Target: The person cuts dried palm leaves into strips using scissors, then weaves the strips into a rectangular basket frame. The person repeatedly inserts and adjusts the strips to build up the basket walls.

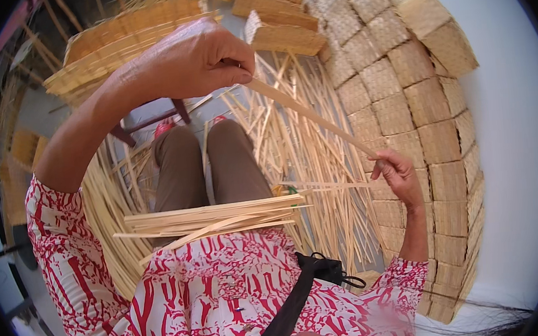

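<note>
A flat, pale bamboo strip [309,113] stretches taut between my two hands, slanting down from upper left to lower right. My left hand [208,55] is raised far forward and pinches its upper end between thumb and fingers. At the lower end, off to the right, my right hand [399,174] grips the strip between thumb and forefinger. Across my lap lies a small bundle of similar strips [216,219], resting on brown trousers and apart from both hands.
Loose strips [319,157] cover the floor right of my legs, and more long strips [103,214] lie on the left. Stacked woven baskets [398,105] line the right wall. A long woven basket [135,32] and smaller boxes [284,33] stand ahead, near a dark stool leg [181,110].
</note>
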### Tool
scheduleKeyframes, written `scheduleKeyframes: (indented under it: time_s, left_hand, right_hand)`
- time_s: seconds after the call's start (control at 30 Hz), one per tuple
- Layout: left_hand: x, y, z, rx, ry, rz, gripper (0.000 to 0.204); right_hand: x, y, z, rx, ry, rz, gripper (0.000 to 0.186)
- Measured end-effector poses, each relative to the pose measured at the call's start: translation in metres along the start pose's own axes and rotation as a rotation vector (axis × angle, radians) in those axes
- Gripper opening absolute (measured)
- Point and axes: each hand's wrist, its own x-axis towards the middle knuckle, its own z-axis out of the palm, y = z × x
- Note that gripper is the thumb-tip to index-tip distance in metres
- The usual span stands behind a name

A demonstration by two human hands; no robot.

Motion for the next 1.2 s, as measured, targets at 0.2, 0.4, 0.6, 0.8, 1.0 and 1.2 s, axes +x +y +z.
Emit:
scheduleKeyframes:
  time_s: [0.2, 0.4, 0.6, 0.8, 1.0, 1.2]
  left_hand:
    - [-0.054, -0.015, -0.001, -0.103, -0.028, -0.221, 0.008]
    - [-0.112, -0.032, 0.024, -0.536, 0.161, -0.428, 0.006]
    - [-0.120, -0.021, 0.068, -1.084, 0.427, -0.415, 0.011]
    - [-0.128, -0.012, 0.101, -1.096, 0.404, -0.449, 0.008]
    - [-0.132, -0.015, 0.104, -0.974, 0.435, -0.526, 0.010]
    - [-0.131, -0.017, 0.099, -1.042, 0.439, -0.544, 0.012]
  right_hand:
    - [0.058, -0.038, 0.004, -0.114, -0.157, -0.064, 0.015]
    - [0.129, -0.106, 0.033, -0.776, 0.185, -0.676, 0.020]
    - [0.143, -0.117, 0.122, 0.174, -0.209, -0.169, 0.023]
    - [0.161, -0.099, 0.222, 0.900, -0.347, 0.164, 0.030]
    - [0.160, -0.096, 0.237, 0.873, -0.312, 0.151, 0.022]
    - [0.160, -0.103, 0.242, 0.824, -0.285, 0.138, 0.019]
